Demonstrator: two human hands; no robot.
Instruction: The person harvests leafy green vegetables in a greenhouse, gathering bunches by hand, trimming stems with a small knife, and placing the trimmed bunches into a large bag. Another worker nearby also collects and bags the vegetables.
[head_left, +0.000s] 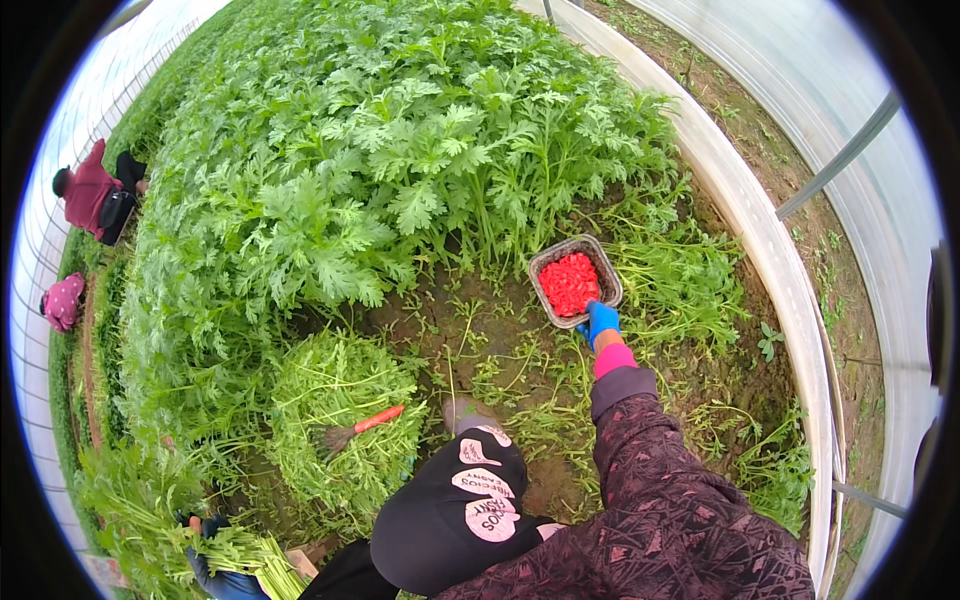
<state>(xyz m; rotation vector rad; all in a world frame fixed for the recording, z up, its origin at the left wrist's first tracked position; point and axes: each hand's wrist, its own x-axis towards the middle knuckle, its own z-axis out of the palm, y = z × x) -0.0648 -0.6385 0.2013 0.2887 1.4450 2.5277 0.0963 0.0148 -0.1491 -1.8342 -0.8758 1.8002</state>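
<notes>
My right hand (601, 324), in a blue glove, grips the near rim of a square plastic container (609, 279). Inside lie many small bright red pieces (568, 285), too small to name surely. The container sits on the soil at the foot of a dense stand of leafy greens (420, 150), likely garland chrysanthemum. My left hand is out of view. Left of my knee is a heap of cut greens (337, 390). On it rests a hand tool (379, 418) with a red handle and a dark, flat blade.
At the lower left, a co-worker's gloved hand (214, 525) holds a bunch of cut stems (255, 559). Two people, one in a maroon top (88, 191), are farther off at left. A pale plastic-sheet barrier (757, 202) curves along the right. Cut plants (675, 285) lie beside the container.
</notes>
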